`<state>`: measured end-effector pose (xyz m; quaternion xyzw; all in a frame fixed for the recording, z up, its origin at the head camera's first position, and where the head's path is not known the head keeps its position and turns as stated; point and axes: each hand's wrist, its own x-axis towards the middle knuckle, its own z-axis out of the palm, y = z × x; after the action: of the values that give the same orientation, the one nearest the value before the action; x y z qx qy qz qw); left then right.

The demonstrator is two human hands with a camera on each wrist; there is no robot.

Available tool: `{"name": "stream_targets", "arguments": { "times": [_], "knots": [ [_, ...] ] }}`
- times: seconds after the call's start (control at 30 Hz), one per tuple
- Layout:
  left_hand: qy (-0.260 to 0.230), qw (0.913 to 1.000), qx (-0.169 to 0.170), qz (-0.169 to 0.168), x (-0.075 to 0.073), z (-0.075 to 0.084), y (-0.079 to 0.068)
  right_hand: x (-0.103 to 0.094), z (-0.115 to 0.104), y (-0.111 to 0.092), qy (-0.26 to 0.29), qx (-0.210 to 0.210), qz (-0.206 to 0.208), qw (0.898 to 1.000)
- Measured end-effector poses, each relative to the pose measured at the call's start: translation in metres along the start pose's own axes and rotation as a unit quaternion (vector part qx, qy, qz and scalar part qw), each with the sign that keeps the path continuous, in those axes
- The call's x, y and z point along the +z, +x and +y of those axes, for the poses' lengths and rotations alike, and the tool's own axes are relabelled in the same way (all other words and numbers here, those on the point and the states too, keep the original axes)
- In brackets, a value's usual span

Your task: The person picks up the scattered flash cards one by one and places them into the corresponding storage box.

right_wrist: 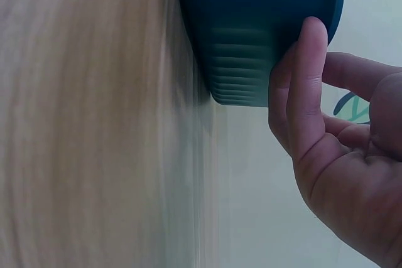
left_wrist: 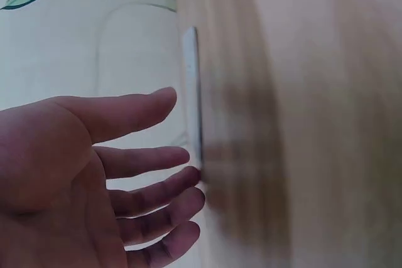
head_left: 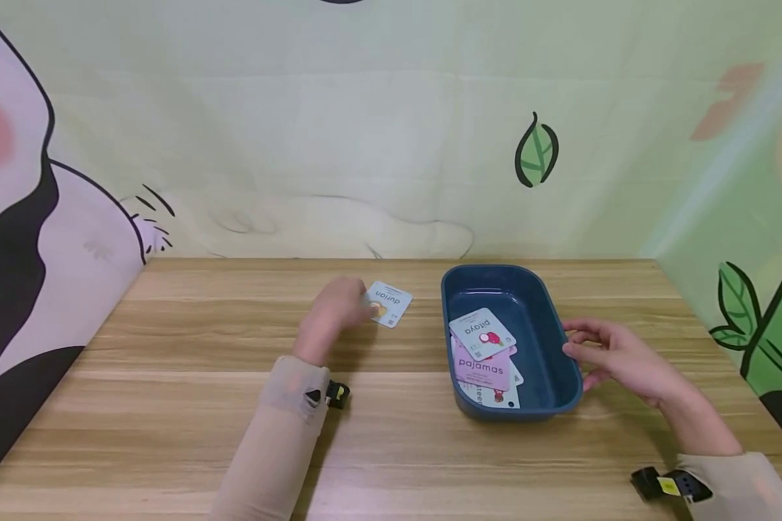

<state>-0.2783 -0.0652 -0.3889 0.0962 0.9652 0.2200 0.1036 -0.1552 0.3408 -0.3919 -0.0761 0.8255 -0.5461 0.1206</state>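
A light blue card printed "durian" (head_left: 391,302) lies on the wooden table. My left hand (head_left: 339,304) reaches over its left edge. In the left wrist view the thumb of the left hand (left_wrist: 75,174) stands apart from loosely bent fingers, with fingertips by the card's thin edge (left_wrist: 192,86). To the right, a dark blue bin (head_left: 537,340) holds several cards, among them a "pitaya" card (head_left: 478,329) and a pink "pajamas" card (head_left: 478,369). My right hand (head_left: 615,358) rests its fingers on the bin's right side; the right wrist view shows them against its outer wall (right_wrist: 242,42).
The wooden table (head_left: 169,362) ends at the back against a printed cloth backdrop (head_left: 365,145) with a leaf picture. Both wrists wear dark strapped devices, one on the left sleeve (head_left: 280,427) and one by the right sleeve (head_left: 743,485).
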Motion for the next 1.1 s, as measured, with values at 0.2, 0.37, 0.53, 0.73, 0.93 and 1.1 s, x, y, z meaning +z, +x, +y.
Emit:
{"name": "stream_targets", "arguments": {
  "times": [0.2,0.37,0.53,0.73,0.93,1.1],
  "knots": [
    [0.037,0.9992,-0.012,0.006,0.0023,-0.0017,0.0014,0.0000,-0.0004,0.0000,-0.001,-0.002,0.002,1.000],
    [0.052,0.9982,-0.028,0.009,0.0031,-0.0016,0.0030,-0.0001,-0.0005,-0.0004,-0.003,-0.002,0.006,1.000],
    [0.052,0.9981,-0.032,0.006,0.0020,-0.0003,0.0044,-0.0004,0.0001,-0.0007,-0.005,-0.003,0.008,1.000],
    [0.063,0.9976,-0.030,0.003,0.0011,0.0010,0.0048,0.0009,-0.0001,-0.0005,-0.003,-0.001,0.009,1.000],
    [0.074,0.9970,-0.021,0.006,0.0020,0.0014,0.0046,0.0012,-0.0003,0.0003,-0.012,-0.001,0.009,1.000],
    [0.073,0.9971,-0.019,0.011,0.0032,0.0008,0.0051,0.0012,0.0000,0.0000,-0.016,-0.001,0.010,1.000]
  ]
}}
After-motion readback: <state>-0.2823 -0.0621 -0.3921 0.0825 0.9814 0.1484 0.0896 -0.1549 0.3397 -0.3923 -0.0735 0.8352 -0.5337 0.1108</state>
